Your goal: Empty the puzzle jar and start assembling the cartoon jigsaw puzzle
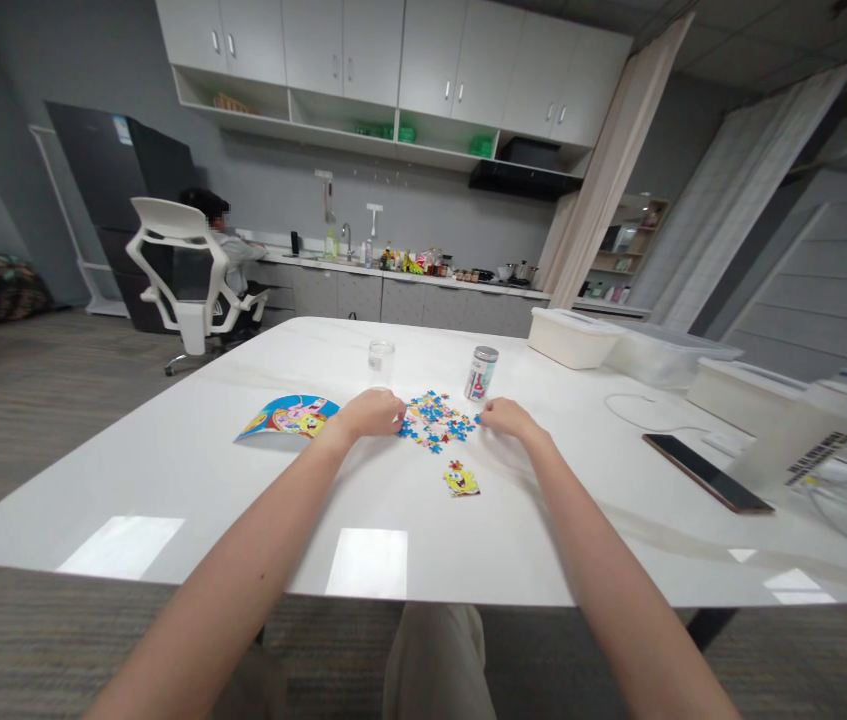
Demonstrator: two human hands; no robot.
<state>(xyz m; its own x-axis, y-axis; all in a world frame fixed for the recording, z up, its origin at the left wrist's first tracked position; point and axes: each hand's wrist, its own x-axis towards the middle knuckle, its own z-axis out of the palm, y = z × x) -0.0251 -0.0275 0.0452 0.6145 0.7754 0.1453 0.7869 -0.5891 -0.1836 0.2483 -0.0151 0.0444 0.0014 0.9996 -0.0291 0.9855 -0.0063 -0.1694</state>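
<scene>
A loose heap of jigsaw puzzle pieces (pixel 436 420), mostly blue with some pink and yellow, lies on the white table between my hands. My left hand (pixel 376 411) is at the heap's left edge with its fingers curled together; what they hold, if anything, is hidden. On the right side, my right hand (pixel 508 417) pinches a blue puzzle piece (pixel 478 419). Nearer to me lies a small joined section of puzzle (pixel 462 482) with a yellow cartoon face. A curved picture sheet (pixel 289 416) with the same cartoon style rests left of my left forearm.
Behind the heap stand a clear jar (pixel 381 360) and a printed can (pixel 481 374) with a silver lid. Lidded storage boxes (pixel 573 338), a dark phone-like slab (pixel 706 473) and cables occupy the right side. A person sits by a white chair (pixel 194 290) at the back left.
</scene>
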